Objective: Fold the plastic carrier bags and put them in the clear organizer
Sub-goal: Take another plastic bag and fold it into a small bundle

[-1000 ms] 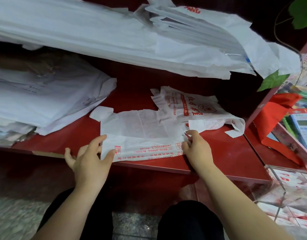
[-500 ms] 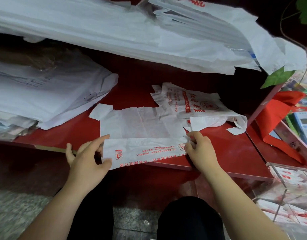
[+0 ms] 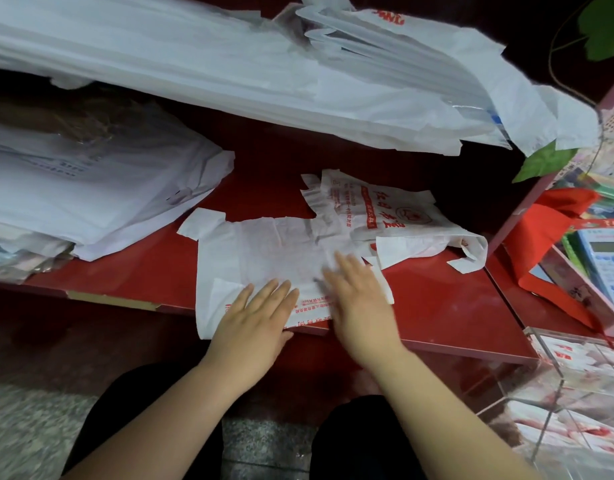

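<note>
A white carrier bag (image 3: 264, 247) with red print lies flat on the red shelf (image 3: 437, 306), its near edge folded over at the shelf's front. My left hand (image 3: 253, 320) presses flat on the folded edge with straight fingers. My right hand (image 3: 357, 303), blurred by motion, lies flat on the bag just to the right of it. A second white bag (image 3: 385, 216) with red print lies crumpled behind and to the right. The clear organizer (image 3: 575, 393) with folded bags in its compartments stands at the lower right.
A large stack of white bags (image 3: 229, 64) fills the shelf above. Another pile of bags (image 3: 91, 188) lies on the left of the red shelf. A red cloth (image 3: 548, 244), a calculator (image 3: 607, 261) and green leaves (image 3: 544, 161) are at the right.
Both hands let go of the bag's near corners and moved inward onto the folded edge, now pressing flat. The right hand is sweeping across the bag.
</note>
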`<state>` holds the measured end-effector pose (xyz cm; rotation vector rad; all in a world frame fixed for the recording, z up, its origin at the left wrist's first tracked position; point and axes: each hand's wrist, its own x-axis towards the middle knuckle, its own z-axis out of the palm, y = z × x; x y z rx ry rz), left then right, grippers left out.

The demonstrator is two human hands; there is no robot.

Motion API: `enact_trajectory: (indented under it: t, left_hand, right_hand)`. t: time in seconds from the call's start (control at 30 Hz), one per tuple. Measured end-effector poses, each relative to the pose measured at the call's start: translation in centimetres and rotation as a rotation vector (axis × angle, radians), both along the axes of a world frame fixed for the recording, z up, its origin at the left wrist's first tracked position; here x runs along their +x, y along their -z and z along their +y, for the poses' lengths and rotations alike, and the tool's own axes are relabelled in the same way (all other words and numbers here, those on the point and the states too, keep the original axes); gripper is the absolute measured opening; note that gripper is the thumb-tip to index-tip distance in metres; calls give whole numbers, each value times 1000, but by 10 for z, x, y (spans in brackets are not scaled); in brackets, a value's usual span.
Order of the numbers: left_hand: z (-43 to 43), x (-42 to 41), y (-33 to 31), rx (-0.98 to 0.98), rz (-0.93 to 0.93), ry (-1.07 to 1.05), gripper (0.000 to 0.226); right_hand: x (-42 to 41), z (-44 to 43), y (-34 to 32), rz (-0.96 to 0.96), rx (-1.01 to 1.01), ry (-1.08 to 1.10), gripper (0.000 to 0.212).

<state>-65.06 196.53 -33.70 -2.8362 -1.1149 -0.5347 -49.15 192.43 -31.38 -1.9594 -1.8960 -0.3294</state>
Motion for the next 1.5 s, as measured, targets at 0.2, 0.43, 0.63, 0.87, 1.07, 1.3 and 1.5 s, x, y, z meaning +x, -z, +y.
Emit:
enact_trajectory:
  t: [0.2, 0.43, 0.63, 0.87, 1.07, 1.3, 1.5]
  left_hand:
    - [3, -12, 11, 122, -51, -59, 47]
    - [12, -61, 16, 117, -140, -83, 54]
    - [18, -92, 1, 183, -164, 29, 41]
    - [3, -61, -5, 286, -376, 4, 30]
    - [-19, -12, -5, 253, -434, 95, 24]
    - [-13, -14, 4, 185, -293, 194, 42]
    - [22, -78, -22, 140, -157, 0, 27]
  right_hand:
    - [-23, -12, 14, -110, -322, -86, 78]
    - [34, -31, -3, -171, -466, 66, 121]
    - [54, -22, -20, 36, -580, 16, 124]
    - [24, -6, -13, 365, 11, -106, 73]
    - [-11, -20, 24, 115, 292, -264, 34]
    - [20, -36, 41, 225, 257, -211, 27]
    - [32, -48, 25, 455, 87, -242, 52]
